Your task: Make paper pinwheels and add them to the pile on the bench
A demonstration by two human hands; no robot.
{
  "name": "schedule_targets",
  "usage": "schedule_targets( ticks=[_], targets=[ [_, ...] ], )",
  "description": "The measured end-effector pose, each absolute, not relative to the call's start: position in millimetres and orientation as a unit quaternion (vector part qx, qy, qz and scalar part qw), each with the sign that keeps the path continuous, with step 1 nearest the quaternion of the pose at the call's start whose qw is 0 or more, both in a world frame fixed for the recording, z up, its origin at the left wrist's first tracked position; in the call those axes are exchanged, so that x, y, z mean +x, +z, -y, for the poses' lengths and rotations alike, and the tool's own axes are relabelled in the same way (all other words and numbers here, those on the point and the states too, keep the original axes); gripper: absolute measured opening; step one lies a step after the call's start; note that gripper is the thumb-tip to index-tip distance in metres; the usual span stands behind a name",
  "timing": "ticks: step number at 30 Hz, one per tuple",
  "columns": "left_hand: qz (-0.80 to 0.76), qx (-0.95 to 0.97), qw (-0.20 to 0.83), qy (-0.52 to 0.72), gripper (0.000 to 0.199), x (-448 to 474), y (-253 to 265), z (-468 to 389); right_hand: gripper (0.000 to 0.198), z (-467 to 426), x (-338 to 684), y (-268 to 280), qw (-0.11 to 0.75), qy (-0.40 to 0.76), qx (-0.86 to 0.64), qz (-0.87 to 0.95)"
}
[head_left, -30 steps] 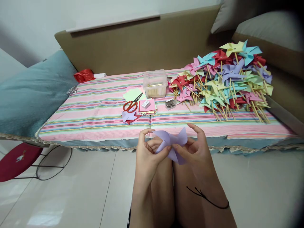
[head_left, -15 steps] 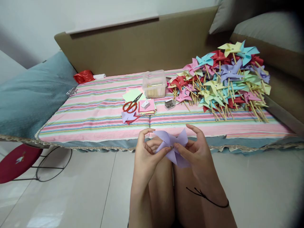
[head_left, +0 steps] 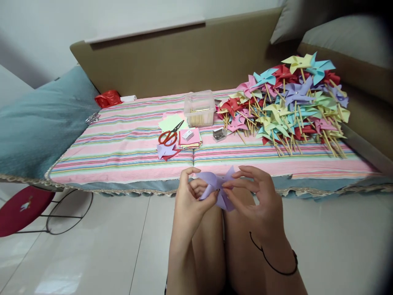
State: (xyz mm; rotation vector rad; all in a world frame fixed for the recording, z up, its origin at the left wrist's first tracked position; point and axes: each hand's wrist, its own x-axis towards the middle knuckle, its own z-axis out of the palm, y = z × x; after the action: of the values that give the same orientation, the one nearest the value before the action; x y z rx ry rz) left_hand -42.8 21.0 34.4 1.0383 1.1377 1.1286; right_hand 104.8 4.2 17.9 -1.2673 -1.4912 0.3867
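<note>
Over my lap is a purple paper pinwheel (head_left: pixel 225 200), its blades curled in toward the middle. My left hand (head_left: pixel 190 200) is closed on its left side, the thumb pressing near the centre and the other fingers behind the paper. On the other side, my right hand (head_left: pixel 261 200) pinches the paper near the centre and upper right blade with thumb and fingertips. The fingers partly cover the pinwheel's middle. No stick shows on it.
On the striped cloth (head_left: pixel 123 143) lie orange-handled scissors (head_left: pixel 168 137), purple and red paper pieces (head_left: pixel 166 151), stacked paper squares (head_left: pixel 192 139), a small box of pins (head_left: pixel 219 135) and a clear bin (head_left: pixel 199 108) with sticks. Finished pinwheels (head_left: pixel 297 98) pile up at right. A red stool (head_left: pixel 26 209) stands left.
My right hand has shifted its grip, its fingers now drawn in toward the upper right blade and turned more sideways. The pinwheel has moved slightly left; my left hand stays nearly in place.
</note>
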Motion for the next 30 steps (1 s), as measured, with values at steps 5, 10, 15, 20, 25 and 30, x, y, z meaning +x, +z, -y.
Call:
schedule_targets(
  ticks=[5, 10, 15, 20, 25, 30],
  targets=[
    [-0.487, 0.450, 0.577, 0.477, 0.052, -42.8, 33.7, -21.2, 0.044, -5.7, 102.7, 12.6, 0.533, 0.155, -0.549, 0.626],
    [-0.484, 0.453, 0.575, 0.479, 0.051, -43.0, 34.3, -20.8, 0.043, -4.1, 102.8, 14.1, 0.524, 0.205, -0.556, 0.611],
    [-0.486, 0.470, 0.564, 0.474, 0.050, -43.5, 34.2, -20.6, 0.044, -4.2, 102.2, 16.1, 0.537, 0.206, -0.548, 0.607],
    [-0.492, 0.481, 0.555, 0.468, 0.051, -42.9, 34.2, -20.5, 0.045, -5.9, 101.6, 15.3, 0.544, 0.208, -0.544, 0.604],
    [-0.484, 0.473, 0.567, 0.471, 0.050, -43.8, 35.4, -19.7, 0.045, -4.3, 102.4, 16.5, 0.554, 0.221, -0.541, 0.592],
    [-0.480, 0.457, 0.575, 0.480, 0.049, -45.1, 36.1, -19.5, 0.048, -3.3, 104.0, 17.2, 0.551, 0.226, -0.521, 0.611]
  ],
)
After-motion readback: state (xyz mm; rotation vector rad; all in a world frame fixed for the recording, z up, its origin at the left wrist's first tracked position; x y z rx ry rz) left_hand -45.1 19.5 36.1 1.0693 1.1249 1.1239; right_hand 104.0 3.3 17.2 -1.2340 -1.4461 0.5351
